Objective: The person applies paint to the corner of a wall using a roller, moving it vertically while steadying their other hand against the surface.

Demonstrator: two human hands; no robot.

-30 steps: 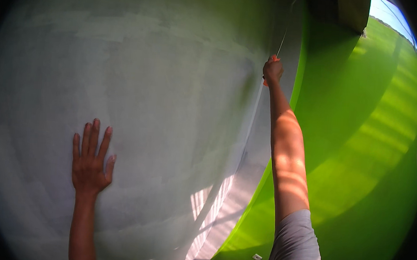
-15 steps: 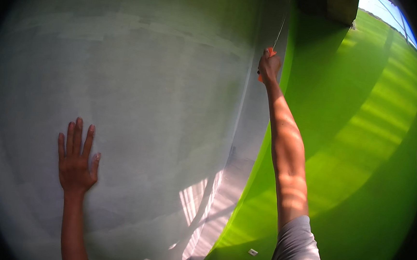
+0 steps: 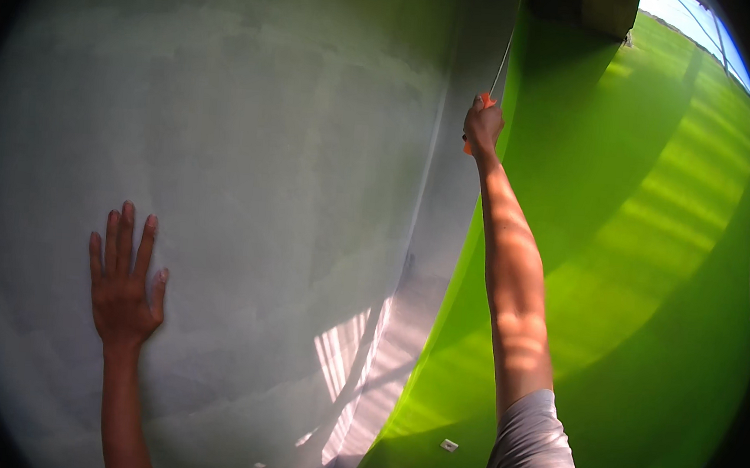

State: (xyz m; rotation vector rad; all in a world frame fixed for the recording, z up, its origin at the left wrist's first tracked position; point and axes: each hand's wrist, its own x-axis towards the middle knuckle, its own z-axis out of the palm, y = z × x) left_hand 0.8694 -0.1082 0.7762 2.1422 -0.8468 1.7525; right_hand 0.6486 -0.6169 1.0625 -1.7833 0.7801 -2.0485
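Note:
My right hand (image 3: 484,124) is stretched up high, its fingers wrapped round the orange handle (image 3: 488,101) of a paint roller. A thin metal rod (image 3: 503,59) rises from the handle and bends near the top edge; the roller's head is out of view. Lower down on the left, my left hand (image 3: 125,303) is open, with its fingers spread and pointing up. It lies flat against the greyish-white wall (image 3: 249,164) and appears to be touching it. Uneven whitish paint with a green tint showing through covers that wall.
A pale vertical strip (image 3: 432,229) at the corner separates the whitish wall from a bright green wall (image 3: 598,276) on the right. Striped sunlight falls on both. A small white wall fitting (image 3: 449,445) sits low on the green wall. A dark beam (image 3: 606,11) juts out at the top right.
My left hand sits slightly further left and higher in view. My right hand, still gripping the roller, appears a little lower. The walls have shifted slightly left in the picture.

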